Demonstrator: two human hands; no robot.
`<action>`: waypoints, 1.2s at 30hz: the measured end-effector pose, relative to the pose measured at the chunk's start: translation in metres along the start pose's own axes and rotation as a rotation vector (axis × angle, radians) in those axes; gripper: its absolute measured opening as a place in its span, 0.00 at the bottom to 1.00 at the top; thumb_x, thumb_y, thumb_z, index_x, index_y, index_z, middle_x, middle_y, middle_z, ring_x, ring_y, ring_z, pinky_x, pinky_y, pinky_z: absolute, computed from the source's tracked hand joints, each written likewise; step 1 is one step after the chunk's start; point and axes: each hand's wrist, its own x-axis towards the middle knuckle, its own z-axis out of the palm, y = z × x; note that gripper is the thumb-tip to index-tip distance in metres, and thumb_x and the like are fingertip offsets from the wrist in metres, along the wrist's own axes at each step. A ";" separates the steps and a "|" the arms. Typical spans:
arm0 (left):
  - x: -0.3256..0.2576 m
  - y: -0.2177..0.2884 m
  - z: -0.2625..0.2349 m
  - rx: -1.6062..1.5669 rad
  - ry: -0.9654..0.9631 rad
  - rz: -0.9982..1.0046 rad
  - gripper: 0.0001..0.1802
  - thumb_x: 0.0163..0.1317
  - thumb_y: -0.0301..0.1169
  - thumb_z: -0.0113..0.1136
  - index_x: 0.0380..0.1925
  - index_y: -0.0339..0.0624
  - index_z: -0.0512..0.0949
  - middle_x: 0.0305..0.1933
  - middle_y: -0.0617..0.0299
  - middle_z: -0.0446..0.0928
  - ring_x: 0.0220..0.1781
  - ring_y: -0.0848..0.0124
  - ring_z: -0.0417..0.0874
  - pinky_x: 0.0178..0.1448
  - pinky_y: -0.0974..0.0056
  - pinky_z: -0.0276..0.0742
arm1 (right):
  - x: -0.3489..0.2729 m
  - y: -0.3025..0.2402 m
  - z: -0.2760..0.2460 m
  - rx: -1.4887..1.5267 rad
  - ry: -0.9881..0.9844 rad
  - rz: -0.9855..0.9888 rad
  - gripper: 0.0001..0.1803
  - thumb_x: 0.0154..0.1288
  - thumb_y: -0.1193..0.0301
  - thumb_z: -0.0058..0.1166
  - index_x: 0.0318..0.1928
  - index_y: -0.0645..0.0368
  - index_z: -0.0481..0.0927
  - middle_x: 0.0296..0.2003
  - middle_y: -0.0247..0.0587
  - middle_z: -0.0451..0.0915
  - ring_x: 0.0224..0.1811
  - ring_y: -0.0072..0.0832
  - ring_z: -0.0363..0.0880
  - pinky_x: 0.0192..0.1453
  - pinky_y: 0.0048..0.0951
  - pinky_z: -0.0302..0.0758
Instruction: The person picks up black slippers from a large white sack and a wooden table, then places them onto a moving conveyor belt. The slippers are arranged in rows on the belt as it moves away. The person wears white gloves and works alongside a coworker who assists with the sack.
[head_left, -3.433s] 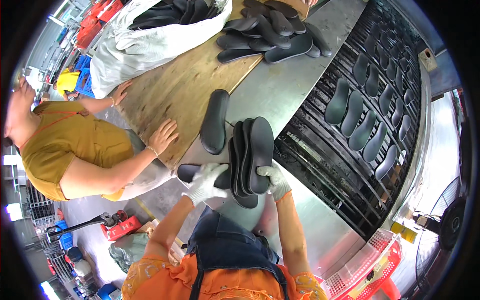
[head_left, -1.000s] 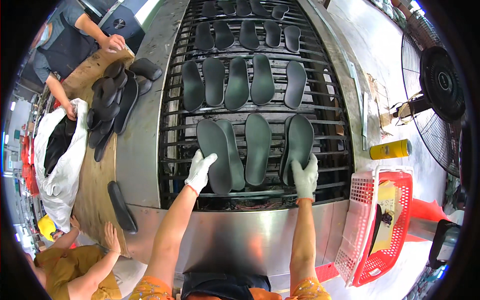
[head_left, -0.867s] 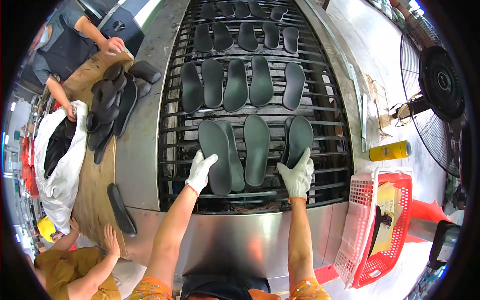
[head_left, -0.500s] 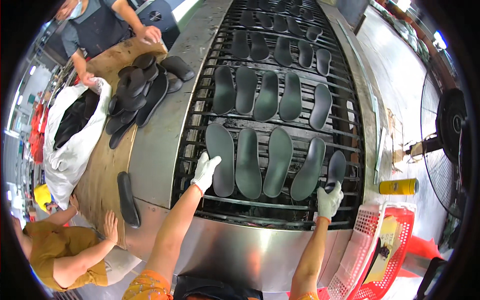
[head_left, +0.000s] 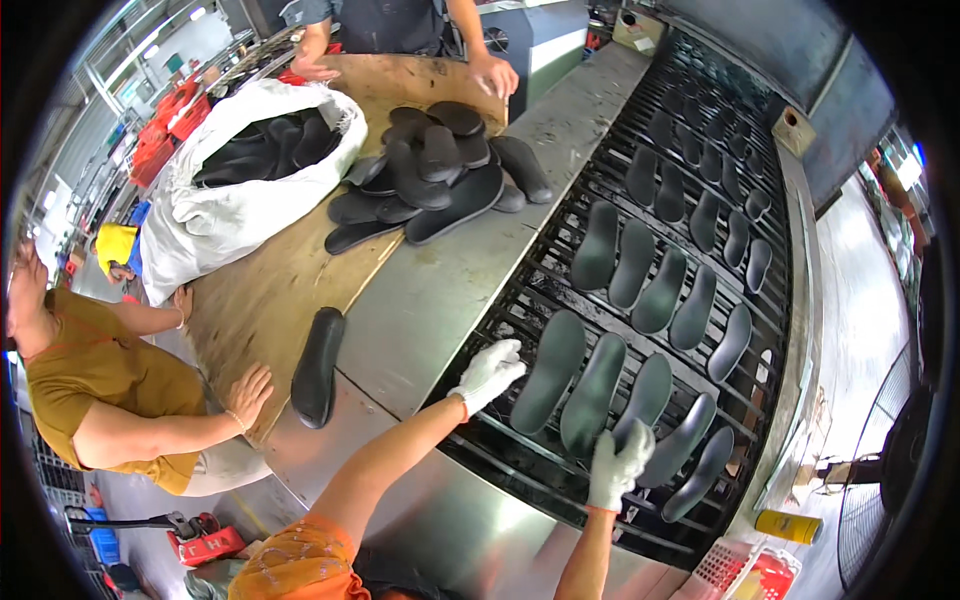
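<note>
Dark foam insoles lie in rows on a slatted metal conveyor. My left hand, in a white glove, is beside the leftmost insole of the nearest row. It looks empty, with its fingers loosely bent. My right hand, gloved too, is over the lower end of the middle insole, fingers apart. That hand hides part of the insole, and whether it touches is unclear. A second insole lies between my hands, while a fourth and a fifth lie to the right.
On the wooden board at left are an insole pile, a single insole and a white sack of dark insoles. Two people stand at that board. A fan, yellow can and basket are at right.
The view has swung left. My right hand has come away from the rightmost insole of the near row and is now over the middle one. My left hand stays by the leftmost insole.
</note>
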 end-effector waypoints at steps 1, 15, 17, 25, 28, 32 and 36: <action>0.000 0.002 -0.020 0.030 0.044 0.042 0.27 0.64 0.34 0.67 0.62 0.39 0.77 0.52 0.54 0.84 0.51 0.67 0.85 0.56 0.63 0.82 | 0.002 -0.013 0.017 0.121 -0.052 -0.019 0.29 0.56 0.73 0.64 0.60 0.65 0.76 0.60 0.59 0.74 0.62 0.55 0.74 0.70 0.47 0.70; 0.165 0.049 -0.350 0.355 0.757 0.488 0.26 0.68 0.39 0.66 0.60 0.36 0.75 0.58 0.43 0.80 0.59 0.55 0.83 0.64 0.55 0.79 | 0.101 -0.235 0.234 0.085 -0.459 0.212 0.36 0.50 0.49 0.69 0.55 0.59 0.78 0.41 0.43 0.86 0.45 0.41 0.85 0.51 0.42 0.78; 0.189 0.059 -0.368 0.457 0.745 0.504 0.28 0.70 0.47 0.62 0.60 0.37 0.76 0.59 0.41 0.80 0.59 0.49 0.82 0.64 0.51 0.77 | 0.119 -0.243 0.246 0.029 -0.465 0.225 0.34 0.52 0.48 0.68 0.54 0.58 0.78 0.41 0.45 0.86 0.45 0.44 0.85 0.50 0.44 0.78; 0.263 0.078 -0.425 0.906 0.466 0.432 0.37 0.70 0.59 0.53 0.63 0.37 0.76 0.64 0.39 0.77 0.69 0.47 0.75 0.73 0.50 0.67 | 0.137 -0.276 0.307 0.093 -0.291 0.006 0.35 0.58 0.53 0.69 0.59 0.63 0.76 0.39 0.43 0.86 0.47 0.41 0.83 0.54 0.39 0.77; 0.281 0.070 -0.441 1.056 0.441 0.481 0.39 0.70 0.61 0.52 0.65 0.37 0.76 0.65 0.41 0.77 0.72 0.48 0.72 0.76 0.52 0.64 | 0.158 -0.318 0.328 0.776 -0.644 0.353 0.33 0.62 0.63 0.69 0.64 0.60 0.72 0.46 0.41 0.85 0.49 0.37 0.83 0.53 0.38 0.79; 0.303 0.086 -0.433 1.136 0.271 0.415 0.41 0.70 0.63 0.49 0.67 0.39 0.74 0.66 0.39 0.76 0.72 0.50 0.73 0.76 0.52 0.63 | 0.158 -0.330 0.368 1.537 -0.587 0.497 0.36 0.61 0.76 0.69 0.68 0.55 0.67 0.55 0.42 0.82 0.52 0.35 0.82 0.52 0.38 0.83; 0.301 0.095 -0.434 1.060 0.170 0.329 0.45 0.66 0.66 0.52 0.69 0.41 0.73 0.62 0.37 0.79 0.67 0.47 0.78 0.71 0.52 0.69 | 0.145 -0.345 0.394 1.526 -0.545 0.509 0.40 0.57 0.84 0.66 0.69 0.54 0.66 0.57 0.45 0.80 0.55 0.40 0.82 0.55 0.42 0.84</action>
